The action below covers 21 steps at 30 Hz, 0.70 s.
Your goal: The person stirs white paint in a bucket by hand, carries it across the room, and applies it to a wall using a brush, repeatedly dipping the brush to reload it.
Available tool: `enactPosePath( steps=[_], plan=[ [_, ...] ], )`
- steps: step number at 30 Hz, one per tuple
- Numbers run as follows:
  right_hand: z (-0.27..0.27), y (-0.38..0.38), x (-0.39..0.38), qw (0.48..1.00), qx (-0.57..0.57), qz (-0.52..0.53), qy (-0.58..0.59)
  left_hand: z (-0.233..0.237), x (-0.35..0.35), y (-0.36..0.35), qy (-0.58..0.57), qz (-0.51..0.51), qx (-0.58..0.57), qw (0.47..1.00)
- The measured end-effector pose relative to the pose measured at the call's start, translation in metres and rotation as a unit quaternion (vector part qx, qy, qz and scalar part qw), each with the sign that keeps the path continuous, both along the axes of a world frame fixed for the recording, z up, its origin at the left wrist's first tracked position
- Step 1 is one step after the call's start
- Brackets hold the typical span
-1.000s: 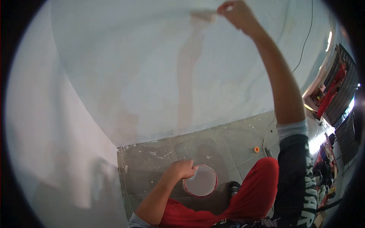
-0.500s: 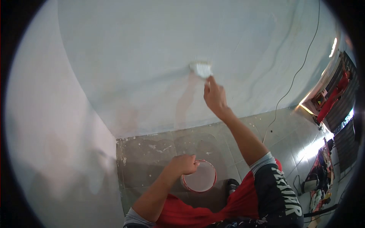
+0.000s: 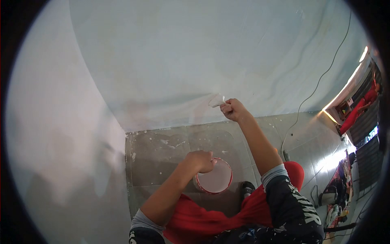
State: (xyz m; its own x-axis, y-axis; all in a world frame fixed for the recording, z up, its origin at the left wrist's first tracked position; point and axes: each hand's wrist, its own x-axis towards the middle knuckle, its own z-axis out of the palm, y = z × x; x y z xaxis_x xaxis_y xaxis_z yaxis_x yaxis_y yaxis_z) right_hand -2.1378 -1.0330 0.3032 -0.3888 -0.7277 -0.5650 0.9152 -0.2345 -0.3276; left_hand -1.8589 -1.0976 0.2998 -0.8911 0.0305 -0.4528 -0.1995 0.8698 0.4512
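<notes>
My right hand [image 3: 233,110] grips a paintbrush [image 3: 216,101] whose pale head is at the lower part of the light blue-grey wall [image 3: 170,53]. Below and to the left, my left hand [image 3: 202,161] is closed on the rim of a paint bucket [image 3: 214,175], with the fingers curled over its edge. The bucket has a red rim and holds whitish paint. It hangs or stands between my knees, above the tiled floor.
Paint spots mark the grey tiles [image 3: 156,156] along the wall. A whitish side wall [image 3: 48,122] rises on the left. A cable [image 3: 313,93] runs down the wall to the floor. Clothes and other items [image 3: 339,195] lie at right, and a person in red [image 3: 361,105] is beyond.
My right hand has brought the brush lower down the wall, with the wrist turned. My left hand still holds the bucket; the whole view has shifted slightly.
</notes>
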Motion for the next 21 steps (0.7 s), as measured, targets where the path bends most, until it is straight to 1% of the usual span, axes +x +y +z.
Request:
enactPosePath(
  steps=[1,3,4,6,7,9,11,13,15,17,18,20,21],
  plan=[
    [-0.002,-0.003,-0.005,1.000,0.000,0.002,-0.001,-0.001,0.000,-0.001,-0.001,0.002,0.000,1.000],
    [0.001,-0.013,-0.010,0.997,0.024,-0.058,-0.038,0.004,0.001,-0.002,-0.017,-0.010,0.009,1.000],
    [0.004,-0.018,-0.013,0.997,0.025,-0.055,-0.039,0.003,0.001,-0.003,-0.018,-0.007,0.010,1.000],
    [0.013,-0.029,-0.024,0.992,0.067,-0.087,-0.060,0.002,0.002,-0.004,-0.010,-0.003,0.017,1.000],
    [0.017,-0.032,-0.029,0.993,0.067,-0.082,-0.060,0.003,0.003,-0.005,-0.010,0.001,0.017,1.000],
    [0.017,-0.035,-0.053,0.998,-0.003,-0.040,-0.039,0.006,0.005,-0.006,-0.011,0.003,0.029,1.000],
    [0.026,-0.043,-0.067,0.999,-0.011,-0.014,-0.036,0.000,0.006,-0.006,0.003,0.005,0.026,1.000],
    [0.051,-0.047,-0.064,0.999,0.013,-0.021,-0.045,-0.005,0.004,-0.006,0.019,0.005,0.024,1.000],
    [0.060,-0.054,-0.060,0.999,0.020,-0.035,-0.028,-0.006,0.001,-0.007,0.007,0.008,0.027,1.000],
    [0.067,-0.057,-0.061,0.992,0.061,-0.104,-0.045,-0.006,0.001,-0.006,0.009,0.008,0.027,1.000],
    [0.068,-0.058,-0.062,0.992,0.062,-0.101,-0.044,-0.006,0.002,-0.005,0.010,0.005,0.025,1.000],
    [0.071,-0.058,-0.064,0.997,0.019,-0.071,-0.025,-0.003,0.002,-0.004,0.006,0.012,0.023,1.000],
    [0.071,-0.059,-0.066,0.997,0.020,-0.068,-0.025,-0.002,0.002,-0.004,0.000,0.015,0.020,1.000]
  ],
)
